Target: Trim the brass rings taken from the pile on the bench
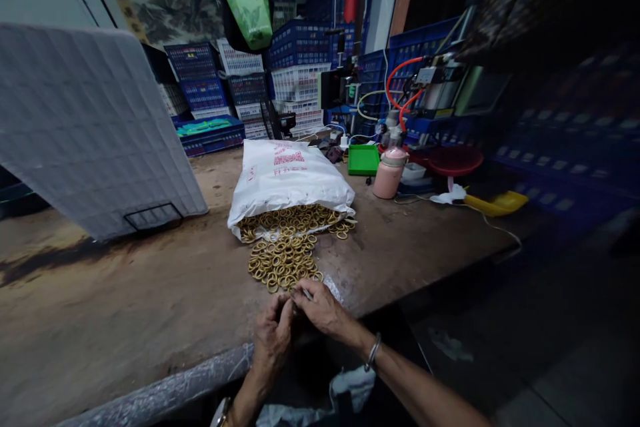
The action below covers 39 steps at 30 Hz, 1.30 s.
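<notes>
Close together at the table's front edge, my left hand (273, 332) and my right hand (323, 308) meet at the fingertips. Both are closed in a pinch. A small greyish piece shows between the right thumb and fingers, too small to name; whatever the left fingers hold is hidden. Just beyond them lies a heap of brass-coloured rings (283, 260). The rings spill from the open mouth of a white sack (295, 180) with red print, which lies on its side on the brown table (200, 307).
A large pale ribbed panel (90, 127) stands at the left. Toward the right back are a green tray (364, 159), a pink bottle (390, 173), a yellow scoop (497, 203) and a red dish (455, 160). Plastic wrap (165, 390) covers the front edge. Crates (300, 43) are stacked behind.
</notes>
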Available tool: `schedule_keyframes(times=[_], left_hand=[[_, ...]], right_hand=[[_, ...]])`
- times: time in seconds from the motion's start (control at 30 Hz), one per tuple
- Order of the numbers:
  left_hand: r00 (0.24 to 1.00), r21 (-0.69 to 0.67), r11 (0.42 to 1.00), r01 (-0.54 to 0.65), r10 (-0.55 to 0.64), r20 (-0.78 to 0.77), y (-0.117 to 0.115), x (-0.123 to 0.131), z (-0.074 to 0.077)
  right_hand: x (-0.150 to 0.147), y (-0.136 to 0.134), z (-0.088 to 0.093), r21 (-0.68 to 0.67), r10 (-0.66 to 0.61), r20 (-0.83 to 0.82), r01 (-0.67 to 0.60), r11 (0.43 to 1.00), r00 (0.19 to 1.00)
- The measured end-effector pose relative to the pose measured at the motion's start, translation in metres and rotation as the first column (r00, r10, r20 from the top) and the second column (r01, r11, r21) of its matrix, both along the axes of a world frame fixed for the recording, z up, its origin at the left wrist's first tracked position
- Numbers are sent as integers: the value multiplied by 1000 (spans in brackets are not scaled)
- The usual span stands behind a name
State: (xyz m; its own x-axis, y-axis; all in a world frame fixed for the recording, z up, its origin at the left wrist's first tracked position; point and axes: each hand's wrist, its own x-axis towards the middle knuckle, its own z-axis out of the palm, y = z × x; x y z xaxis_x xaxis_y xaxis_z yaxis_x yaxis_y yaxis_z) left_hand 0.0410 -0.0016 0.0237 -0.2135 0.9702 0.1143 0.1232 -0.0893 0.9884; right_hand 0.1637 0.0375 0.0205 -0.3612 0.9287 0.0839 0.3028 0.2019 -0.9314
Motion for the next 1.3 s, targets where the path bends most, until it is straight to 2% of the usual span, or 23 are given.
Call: schedule_keyframes(times=[0.1,0.23,0.3,0.43,0.9,1.0,1.07,1.17,1.3], left_hand=[[998,-33,999,17,-15,60,-1,0,-1],[976,-241,966,100,-48,213,-3,-2,-9],[959,-300,941,154,-70,274,-3,-4,-14],[933,-287,933,218,-114,341,-3,-6,-19],[884,-282,931,233,-82,461,-4,-9,-17],[863,-270,934,233,-71,500,-3,-11,-21],[850,-260,938,230,-63,524,-3,-12,-24],[850,-230,944,239,-88,520,-3,-13,-27],[864,-206,952,226,-99,493,-4,-11,-25]], right_hand=[[-3,1,0,-40,14,-20,-14,999,1000],[-6,2,-3,-82,-9,-8,8,997,1000],[-6,3,-4,-112,-16,-6,15,994,1000],[-7,3,-5,-166,23,-36,-28,986,999],[-8,9,-6,-227,58,-80,-75,971,995],[-6,7,-4,-171,-5,36,11,985,999],[-3,3,-3,-42,-34,195,43,998,980],[0,-3,-5,128,-7,437,-54,990,899],[0,-9,-10,190,0,587,-138,972,810]])
